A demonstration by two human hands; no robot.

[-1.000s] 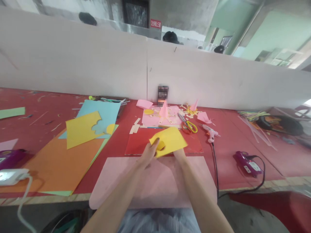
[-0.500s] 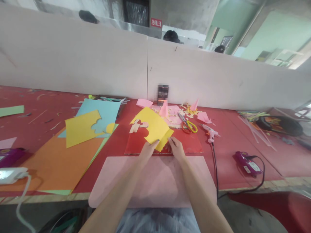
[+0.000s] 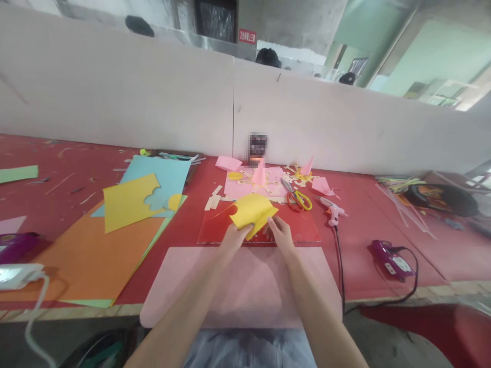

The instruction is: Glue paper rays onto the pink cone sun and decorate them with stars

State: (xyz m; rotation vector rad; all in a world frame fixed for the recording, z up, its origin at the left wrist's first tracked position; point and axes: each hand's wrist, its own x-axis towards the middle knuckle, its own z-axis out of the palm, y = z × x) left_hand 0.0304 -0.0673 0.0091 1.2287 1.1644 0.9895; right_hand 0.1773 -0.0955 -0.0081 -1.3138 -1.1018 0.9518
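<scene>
Between my hands is a bent sheet of yellow paper [image 3: 253, 208], held above the red board [image 3: 218, 227]. My left hand [image 3: 237, 236] grips its lower left edge, thumb on top. At the right corner, the fingers of my right hand [image 3: 281, 232] pinch the sheet. Just beyond lies a pink sheet [image 3: 233, 191] with a pink paper cone [image 3: 260, 175] and small wooden pieces around it. Scissors [image 3: 297, 197] with red and yellow handles rest to the right, near a pink glue gun [image 3: 333, 210]. Short wooden strips [image 3: 212, 202] lie left of the paper.
At left, a cut yellow sheet [image 3: 126, 204] overlaps blue paper [image 3: 171, 171] and orange paper [image 3: 95, 255]. A purple device [image 3: 392, 259] with a black cord sits at right. A pink mat [image 3: 241, 291] spans the front edge. The white partition [image 3: 153, 97] stands behind.
The yellow paper was turned from one side to the other, spread flat with its cut-out edge at left, and is now curled over toward me. Both hands stay near the same spot.
</scene>
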